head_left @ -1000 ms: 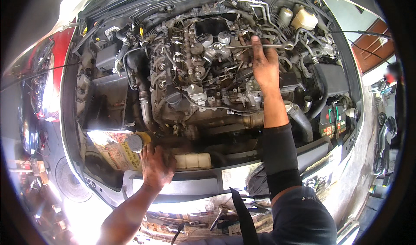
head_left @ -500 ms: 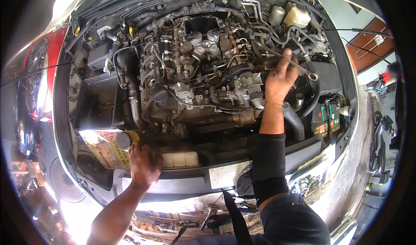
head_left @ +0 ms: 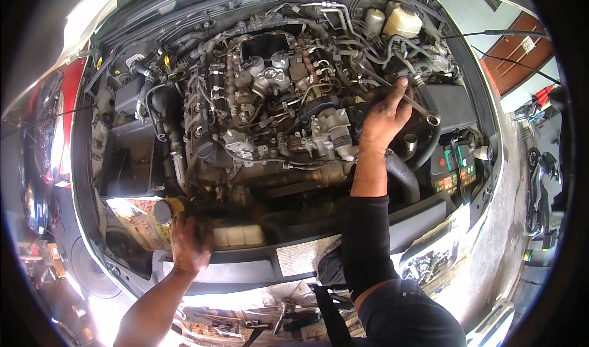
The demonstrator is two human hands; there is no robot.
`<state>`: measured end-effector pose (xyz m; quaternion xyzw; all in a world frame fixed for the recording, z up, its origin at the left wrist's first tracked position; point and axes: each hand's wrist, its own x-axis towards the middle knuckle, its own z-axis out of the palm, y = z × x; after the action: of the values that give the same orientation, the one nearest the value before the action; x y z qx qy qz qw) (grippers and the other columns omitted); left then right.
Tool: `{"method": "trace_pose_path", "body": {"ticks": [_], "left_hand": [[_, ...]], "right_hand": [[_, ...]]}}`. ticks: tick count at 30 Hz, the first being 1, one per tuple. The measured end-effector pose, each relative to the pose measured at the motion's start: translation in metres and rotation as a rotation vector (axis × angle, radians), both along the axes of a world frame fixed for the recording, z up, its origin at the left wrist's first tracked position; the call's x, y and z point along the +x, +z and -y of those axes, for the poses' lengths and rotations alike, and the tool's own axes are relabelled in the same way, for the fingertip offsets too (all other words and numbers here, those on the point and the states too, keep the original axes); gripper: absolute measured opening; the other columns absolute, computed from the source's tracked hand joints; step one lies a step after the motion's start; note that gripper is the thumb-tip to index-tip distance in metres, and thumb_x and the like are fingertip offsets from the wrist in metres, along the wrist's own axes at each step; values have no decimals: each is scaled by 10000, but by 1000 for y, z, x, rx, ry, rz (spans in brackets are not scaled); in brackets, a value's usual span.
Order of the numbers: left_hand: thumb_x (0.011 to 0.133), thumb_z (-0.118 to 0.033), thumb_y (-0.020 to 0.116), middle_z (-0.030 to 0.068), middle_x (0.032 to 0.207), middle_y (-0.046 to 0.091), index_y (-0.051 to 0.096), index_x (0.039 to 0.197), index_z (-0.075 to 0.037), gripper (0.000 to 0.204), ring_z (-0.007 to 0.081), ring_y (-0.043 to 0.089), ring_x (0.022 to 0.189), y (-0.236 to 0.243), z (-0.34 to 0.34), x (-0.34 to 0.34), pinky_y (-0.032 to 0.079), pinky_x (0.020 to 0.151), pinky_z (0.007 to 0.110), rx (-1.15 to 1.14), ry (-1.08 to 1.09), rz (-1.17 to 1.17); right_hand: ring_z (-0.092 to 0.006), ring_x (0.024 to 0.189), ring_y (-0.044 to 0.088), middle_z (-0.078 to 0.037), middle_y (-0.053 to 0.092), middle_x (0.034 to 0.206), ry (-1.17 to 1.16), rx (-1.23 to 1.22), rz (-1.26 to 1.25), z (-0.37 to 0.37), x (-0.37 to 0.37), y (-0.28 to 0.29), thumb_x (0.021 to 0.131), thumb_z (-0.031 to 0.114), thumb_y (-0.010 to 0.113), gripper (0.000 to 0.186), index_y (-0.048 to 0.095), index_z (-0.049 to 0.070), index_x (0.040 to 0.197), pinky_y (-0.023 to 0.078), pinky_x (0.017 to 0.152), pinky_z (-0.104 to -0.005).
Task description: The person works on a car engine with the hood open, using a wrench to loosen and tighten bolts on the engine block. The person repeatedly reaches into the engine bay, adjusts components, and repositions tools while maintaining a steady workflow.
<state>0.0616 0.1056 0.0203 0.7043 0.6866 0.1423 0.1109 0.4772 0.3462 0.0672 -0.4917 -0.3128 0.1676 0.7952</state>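
A ring-ended wrench (head_left: 422, 110) slants across the right side of the open engine (head_left: 270, 89). My right hand (head_left: 383, 121) is closed round its shaft, the thumb laid up along it. One ring end points out toward the right; the other end is lost among hoses and pipes. At the front left, my left hand (head_left: 191, 243) rests on the front of the engine bay with its fingers apart, holding nothing. Beside its fingertips is a dark round cap on a yellow neck (head_left: 164, 211). A pale translucent reservoir (head_left: 238, 236) lies just right of that hand.
A thick black hose (head_left: 403, 178) curves below my right wrist, near a battery (head_left: 453, 168). An open black box (head_left: 127, 163) sits at the left. Tools including a ratchet (head_left: 283, 314) lie on newspaper along the front. A fluid reservoir (head_left: 403, 22) stands at the back right.
The whole view has shifted, so the engine and both hands appear lower and farther left. The right hand keeps its grip on the wrench, and the left hand stays by the cap.
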Motion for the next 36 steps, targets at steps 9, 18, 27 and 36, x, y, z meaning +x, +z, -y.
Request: {"method": "trace_pose_path", "body": {"ticks": [9,18,27,36], "left_hand": [[896,-199,724,272,1209,610,719,1127,-40,281,504,568,1144,-1,-1,3,462,1010,613,53,0,-6],[887,-151,759,302,1295,622,668,1199,0,358,535,573,1230,-3,5,0,453,1110,617,28,23,-33],[901,-194,760,314,1298,646,704,1202,21,374,535,590,1244,4,1,5,451,1154,592,-20,30,-31],[925,-172,735,286,1275,619,694,1203,5,332,520,560,1231,-8,4,0,431,1120,602,106,-27,-64]], "right_hand": [[-125,851,621,-55,688,1025,47,65,-173,-3,0,-4,1170,466,617,472,644,4,1260,517,666,-281],[-119,733,573,-50,683,1008,64,38,-184,-4,-7,-6,1173,452,611,445,641,15,1244,472,618,-282],[-132,777,611,-42,682,986,46,9,-161,0,-5,2,1165,493,609,484,629,12,1211,514,645,-280],[-117,766,573,-30,675,960,61,29,-249,0,-2,2,1171,473,605,448,672,30,1178,490,641,-283]]}}
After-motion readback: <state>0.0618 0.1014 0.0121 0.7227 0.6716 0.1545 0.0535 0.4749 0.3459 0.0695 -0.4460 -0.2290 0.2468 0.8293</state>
